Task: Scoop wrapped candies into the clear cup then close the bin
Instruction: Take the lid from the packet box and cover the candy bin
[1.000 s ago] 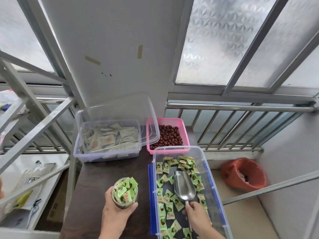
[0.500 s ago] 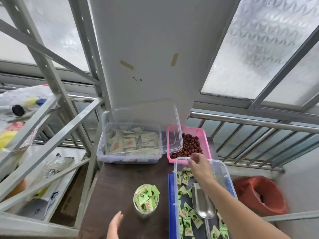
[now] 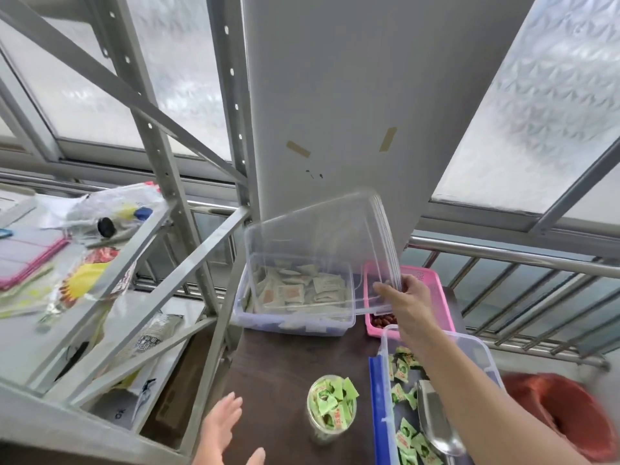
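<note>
The clear cup (image 3: pixel 331 409) stands on the dark table (image 3: pixel 281 374), heaped with green wrapped candies. To its right is the open candy bin (image 3: pixel 483 352) with a blue side strip; green candies (image 3: pixel 401 370) and a metal scoop (image 3: pixel 436 427) lie inside. My right hand (image 3: pixel 404 298) reaches over the bin and grips the right edge of a clear lid (image 3: pixel 318 250), which leans tilted over the back bin. My left hand (image 3: pixel 223 427) hovers open, left of the cup, holding nothing.
A clear bin of pale packets (image 3: pixel 295 293) sits at the table's back, a pink basket of red-brown pieces (image 3: pixel 432 290) beside it. A grey metal rack (image 3: pixel 141 250) with bags stands to the left. An orange bag (image 3: pixel 570 407) lies lower right; a railing (image 3: pixel 513 260) runs behind.
My left hand let go of the cup and opened. My right hand left the scoop in the bin, reached forward and took hold of the clear lid. The view swung left and up.
</note>
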`<state>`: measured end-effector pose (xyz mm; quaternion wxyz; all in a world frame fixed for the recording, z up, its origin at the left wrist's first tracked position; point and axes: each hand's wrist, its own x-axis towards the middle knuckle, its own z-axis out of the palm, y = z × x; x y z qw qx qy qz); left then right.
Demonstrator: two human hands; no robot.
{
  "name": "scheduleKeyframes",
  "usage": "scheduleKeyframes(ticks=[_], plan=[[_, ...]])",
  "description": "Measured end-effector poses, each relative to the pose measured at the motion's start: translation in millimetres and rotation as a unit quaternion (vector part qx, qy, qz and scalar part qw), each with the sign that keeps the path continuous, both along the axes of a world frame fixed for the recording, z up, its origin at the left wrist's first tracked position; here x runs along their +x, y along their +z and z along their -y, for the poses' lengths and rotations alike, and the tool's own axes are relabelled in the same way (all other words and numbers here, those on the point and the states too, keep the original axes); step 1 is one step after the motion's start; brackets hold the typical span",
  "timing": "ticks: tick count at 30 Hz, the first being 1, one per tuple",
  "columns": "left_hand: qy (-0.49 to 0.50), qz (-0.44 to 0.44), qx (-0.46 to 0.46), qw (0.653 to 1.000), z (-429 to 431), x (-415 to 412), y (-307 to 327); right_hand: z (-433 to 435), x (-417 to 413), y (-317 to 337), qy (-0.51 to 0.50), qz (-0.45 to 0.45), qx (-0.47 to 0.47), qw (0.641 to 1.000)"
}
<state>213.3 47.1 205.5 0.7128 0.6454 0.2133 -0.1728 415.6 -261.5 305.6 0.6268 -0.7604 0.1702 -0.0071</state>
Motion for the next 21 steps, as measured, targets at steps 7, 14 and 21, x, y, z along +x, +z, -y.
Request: scheduleKeyframes(ticks=[7,14,21], plan=[[0.126,0.323,0.314,0.884,31.1,47.1,157.8,48.5,-85.7,146.2,0.06,0.219,-0.16,0.961],[0.013,0.435,0.337,0.835,88.6,65.2,249.1,152.8,-142.4,271.3,0.085,0.345,-0.155,0.922],[0.03,0.414,0.253,0.874,178.5,27.6,231.5,217.1,-168.6,248.3,0.008,0.414,-0.105,0.904]])
